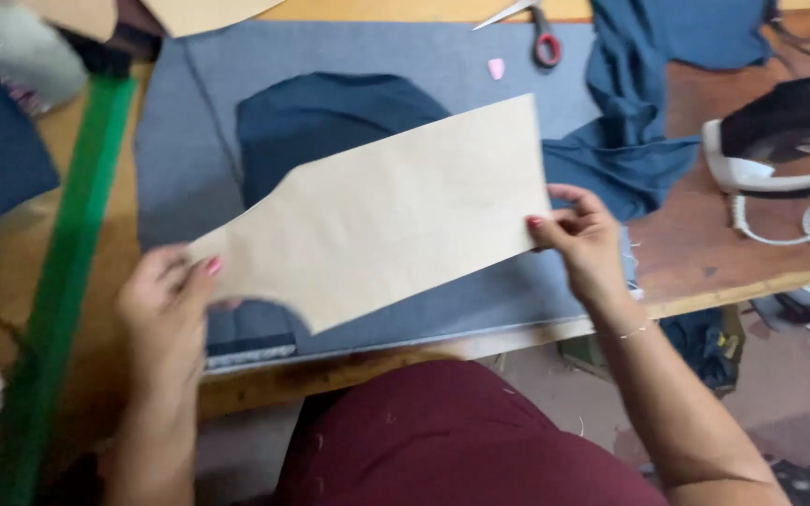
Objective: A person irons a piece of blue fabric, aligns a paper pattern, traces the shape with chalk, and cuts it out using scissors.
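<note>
Pattern (386, 211) of tan card held above navy cloth (330, 117), not yet laid down. Left hand (166, 300) pinches its narrow end, right hand (583, 234) its wide edge. Scissors (532, 28) beyond cloth, untouched; no cutting visible.

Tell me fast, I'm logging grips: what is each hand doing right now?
Left hand: closed on the narrow end of the tan paper pattern piece.
Right hand: pinching the pattern piece's wide end.

A wooden table (705, 253) carries a grey mat (189, 141), dark blue fabric (330, 122), scissors (541, 37) and an iron (780, 141)
</note>
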